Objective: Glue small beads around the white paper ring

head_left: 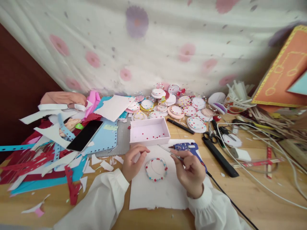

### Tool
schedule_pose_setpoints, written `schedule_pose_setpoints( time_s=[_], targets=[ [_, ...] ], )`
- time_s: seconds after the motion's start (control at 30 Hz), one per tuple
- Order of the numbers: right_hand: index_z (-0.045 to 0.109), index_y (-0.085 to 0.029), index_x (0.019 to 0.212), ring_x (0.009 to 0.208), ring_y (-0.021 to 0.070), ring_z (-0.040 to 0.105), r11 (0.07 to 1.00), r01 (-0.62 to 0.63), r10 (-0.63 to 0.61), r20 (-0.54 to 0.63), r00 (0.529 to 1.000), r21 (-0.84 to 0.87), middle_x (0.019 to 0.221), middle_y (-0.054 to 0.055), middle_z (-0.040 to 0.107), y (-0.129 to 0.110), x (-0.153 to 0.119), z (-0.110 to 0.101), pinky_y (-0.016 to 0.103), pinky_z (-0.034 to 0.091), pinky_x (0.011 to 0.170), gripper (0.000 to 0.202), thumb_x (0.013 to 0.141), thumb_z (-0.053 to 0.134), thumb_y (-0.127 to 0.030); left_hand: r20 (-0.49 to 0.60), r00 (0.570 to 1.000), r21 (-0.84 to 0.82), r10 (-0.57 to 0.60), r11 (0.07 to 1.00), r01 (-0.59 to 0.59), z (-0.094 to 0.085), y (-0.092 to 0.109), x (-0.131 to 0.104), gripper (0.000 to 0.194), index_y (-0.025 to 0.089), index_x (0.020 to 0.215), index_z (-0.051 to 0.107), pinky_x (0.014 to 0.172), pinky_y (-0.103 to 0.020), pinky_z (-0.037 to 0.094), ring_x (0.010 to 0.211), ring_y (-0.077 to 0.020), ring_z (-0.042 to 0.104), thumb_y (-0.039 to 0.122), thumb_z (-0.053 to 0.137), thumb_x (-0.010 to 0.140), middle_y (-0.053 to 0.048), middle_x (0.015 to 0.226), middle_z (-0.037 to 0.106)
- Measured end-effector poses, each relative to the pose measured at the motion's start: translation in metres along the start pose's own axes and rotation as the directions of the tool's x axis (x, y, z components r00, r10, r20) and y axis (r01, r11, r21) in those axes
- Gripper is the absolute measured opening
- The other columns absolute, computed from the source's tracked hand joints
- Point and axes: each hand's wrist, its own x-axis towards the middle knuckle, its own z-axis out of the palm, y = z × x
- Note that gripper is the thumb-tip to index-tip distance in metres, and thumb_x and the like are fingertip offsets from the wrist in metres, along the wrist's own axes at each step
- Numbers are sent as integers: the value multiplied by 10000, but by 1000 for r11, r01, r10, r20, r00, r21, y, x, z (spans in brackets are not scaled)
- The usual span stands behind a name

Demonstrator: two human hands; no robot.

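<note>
In the head view, the beaded ring (155, 180) lies on a white sheet (144, 198) on the table (261, 195), between two hands. The right hand (190, 171) pinches thin tweezers (166, 149); their tips look too small to tell if they grip a bead. The left hand (133, 162) is loosely curled, thumb and finger a bit apart, with nothing seen in it. A pink box (150, 141) with little red beads (157, 136) sits just beyond. The blue glue gun (184, 146) lies right beside the right hand, so a bump could push it, or burn skin if it is hot. A sleeve catching the black cord (222, 191) could drag it. A knock on the box could spill beads.
</note>
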Motion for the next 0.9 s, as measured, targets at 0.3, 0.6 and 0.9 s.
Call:
schedule_pose_setpoints(
  time_s=[0.3,0.6,0.9],
  targets=[
    [531,-224,778,552,112,581,713,669,-432,620,655,-210,949,63,739,-44,20,25,281,340,491,235,894,419,-52,248,929,-407,-273,841,356,0,-5,-4,350,149,701,631,710,-312,439,700,-174,529,426,529,888,-38,704,569],
    [494,-195,1109,1024,245,574,923,213,-25,500,865,-321,1085,116,615,-28,7,-25,381,458,849,250,879,536,-282,159,930,-354,-332,860,368,2,-5,1,360,181,534,417,598,-259,321,572,-117,389,306,446,871,30,563,401],
    [566,-83,1037,920,353,544,462,-72,277,67,958,-884,1004,199,576,51,-34,-48,493,456,807,536,776,584,-551,216,920,-319,-326,867,382,5,-3,1,348,188,483,402,553,-255,300,525,-110,383,284,456,812,37,505,408]
  ],
)
